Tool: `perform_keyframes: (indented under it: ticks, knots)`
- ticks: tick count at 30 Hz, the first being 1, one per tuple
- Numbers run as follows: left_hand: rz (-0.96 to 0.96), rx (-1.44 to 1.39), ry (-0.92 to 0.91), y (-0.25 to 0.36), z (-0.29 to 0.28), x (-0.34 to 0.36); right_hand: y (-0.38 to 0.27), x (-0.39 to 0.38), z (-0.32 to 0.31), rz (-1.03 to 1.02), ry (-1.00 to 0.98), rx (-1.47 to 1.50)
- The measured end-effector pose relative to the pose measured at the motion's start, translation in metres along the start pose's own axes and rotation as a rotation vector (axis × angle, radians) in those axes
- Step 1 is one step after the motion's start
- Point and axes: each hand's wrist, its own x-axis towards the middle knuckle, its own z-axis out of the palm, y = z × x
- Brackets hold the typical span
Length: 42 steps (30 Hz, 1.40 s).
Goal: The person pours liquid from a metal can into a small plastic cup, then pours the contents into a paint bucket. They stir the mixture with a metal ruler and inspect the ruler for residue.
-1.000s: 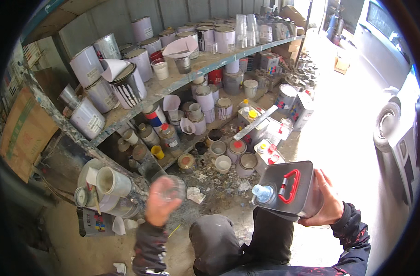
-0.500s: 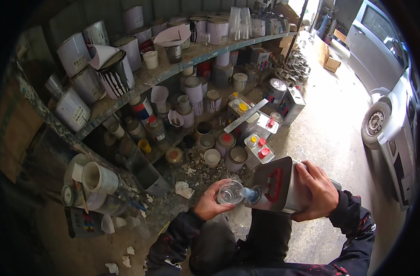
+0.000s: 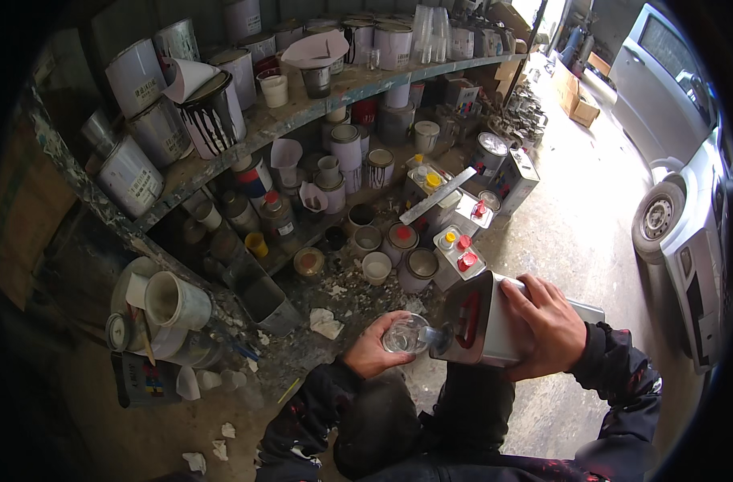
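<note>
A clear plastic cup is wrapped in the fingers of my left hand, its mouth facing up. Against its right rim rests the translucent bluish spout of a rectangular metal can, which lies tipped on its side with its top toward the cup. My right hand clasps the can's body from above and from the right, fingers spread over its upper side. On the can's top is a red carry handle, which neither hand touches. Clear liquid seems to be in the cup; its level is hard to read.
Beyond my hands stand several metal cans with red and yellow caps, a flat metal bar and open paint tins. A shelf crowded with tins runs along the left. To the right is a silver vehicle; paper scraps litter the floor.
The metal can has tipped a little further, and its spout sits lower at the cup's rim. My left hand keeps its hold on the cup. The whole view has shifted slightly.
</note>
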Motion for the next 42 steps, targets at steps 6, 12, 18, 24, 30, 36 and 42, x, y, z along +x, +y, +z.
perform_keyframes:
  ticks: [6,12,18,24,30,36,42]
  knots:
    - [0.017,-0.024,0.016,0.001,0.001,0.0,-0.002,0.001,0.0,0.016,0.002,-0.024]
    - [0.002,-0.041,0.014,0.005,0.004,0.001,0.001,-0.002,0.001,-0.01,0.048,0.008]
    - [-0.002,-0.034,0.003,0.0,0.003,0.001,0.002,-0.004,0.001,-0.019,0.056,0.007]
    - [0.001,-0.018,0.001,0.004,0.003,-0.001,0.0,-0.004,0.0,-0.001,0.055,0.007]
    - [-0.035,-0.018,0.022,0.009,0.005,-0.003,0.0,-0.006,0.0,0.012,0.041,0.007]
    - [-0.004,-0.01,0.019,0.007,0.005,-0.002,0.0,-0.008,0.0,0.015,0.05,0.005]
    - [-0.013,-0.104,0.039,0.009,0.007,-0.004,-0.001,-0.009,0.0,0.012,0.072,0.012]
